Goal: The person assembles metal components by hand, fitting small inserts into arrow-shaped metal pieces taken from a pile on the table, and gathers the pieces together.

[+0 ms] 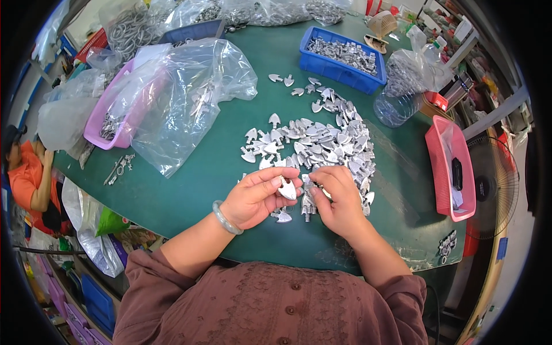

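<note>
Between the thumb and fingers of my left hand (256, 195) is a silver shield-shaped metal piece (287, 189). My right hand (338, 198) is just beside it with bent fingers, over a few small metal pieces (306, 201) on the table; its fingertips close on something too hidden to make out. Beyond both hands spreads a loose heap of similar silver metal pieces (328, 141), thickest toward the right. One more piece (282, 216) lies just below my left fingers.
On the green table (213, 138), a blue bin (345, 75) of small metal parts stands at the far right. A pink basket (451, 167) sits at the right edge. Clear plastic bags (190, 98) and a pink tub (109, 109) are at left, where another person (31, 178) sits.
</note>
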The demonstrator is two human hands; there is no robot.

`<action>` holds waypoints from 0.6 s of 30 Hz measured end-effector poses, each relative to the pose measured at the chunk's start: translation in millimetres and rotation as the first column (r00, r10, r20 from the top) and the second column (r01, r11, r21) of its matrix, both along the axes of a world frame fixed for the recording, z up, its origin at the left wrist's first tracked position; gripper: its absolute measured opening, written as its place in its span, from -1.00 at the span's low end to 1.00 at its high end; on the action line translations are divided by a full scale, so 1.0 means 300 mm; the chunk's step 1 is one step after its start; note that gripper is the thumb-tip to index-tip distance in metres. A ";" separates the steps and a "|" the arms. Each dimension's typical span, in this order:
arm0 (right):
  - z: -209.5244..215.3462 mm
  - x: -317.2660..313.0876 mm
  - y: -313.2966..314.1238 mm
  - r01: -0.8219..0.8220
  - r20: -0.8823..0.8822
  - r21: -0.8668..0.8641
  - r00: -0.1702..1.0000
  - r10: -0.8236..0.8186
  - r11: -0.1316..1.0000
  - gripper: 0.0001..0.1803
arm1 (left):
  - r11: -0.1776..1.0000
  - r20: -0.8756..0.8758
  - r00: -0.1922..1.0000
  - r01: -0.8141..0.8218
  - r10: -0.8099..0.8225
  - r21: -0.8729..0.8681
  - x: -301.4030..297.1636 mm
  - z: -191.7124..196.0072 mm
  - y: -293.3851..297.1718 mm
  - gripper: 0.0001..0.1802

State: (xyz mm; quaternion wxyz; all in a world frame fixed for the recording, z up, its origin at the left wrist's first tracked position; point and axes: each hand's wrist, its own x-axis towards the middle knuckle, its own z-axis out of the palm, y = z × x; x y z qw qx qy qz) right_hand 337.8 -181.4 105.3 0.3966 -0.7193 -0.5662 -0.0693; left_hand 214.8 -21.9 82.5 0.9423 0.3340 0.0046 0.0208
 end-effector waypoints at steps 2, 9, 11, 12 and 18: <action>-0.003 -0.001 -0.001 0.020 0.007 -0.077 1.000 -0.019 0.997 -0.70 | 1.000 -0.003 1.000 0.008 -0.008 -0.007 -0.003 -0.002 0.006 -0.64; 0.002 -0.035 0.034 0.079 0.203 -0.308 0.979 -0.015 0.948 -0.69 | 0.994 -0.082 0.995 -0.069 0.062 -0.082 -0.001 -0.009 0.028 -0.66; 0.001 -0.040 0.043 0.071 0.191 -0.322 0.982 -0.009 0.944 -0.70 | 0.992 -0.103 0.991 -0.091 0.083 -0.082 -0.003 -0.015 0.040 -0.66; -0.002 -0.041 0.047 0.067 0.178 -0.333 0.984 -0.007 0.941 -0.73 | 0.990 -0.123 0.987 -0.113 0.103 -0.079 -0.002 -0.017 0.043 -0.67; -0.037 -0.031 0.053 0.052 0.051 -0.298 0.998 -0.039 0.953 -0.83 | 0.981 -0.176 0.967 -0.191 0.185 -0.019 -0.001 -0.009 0.042 -0.68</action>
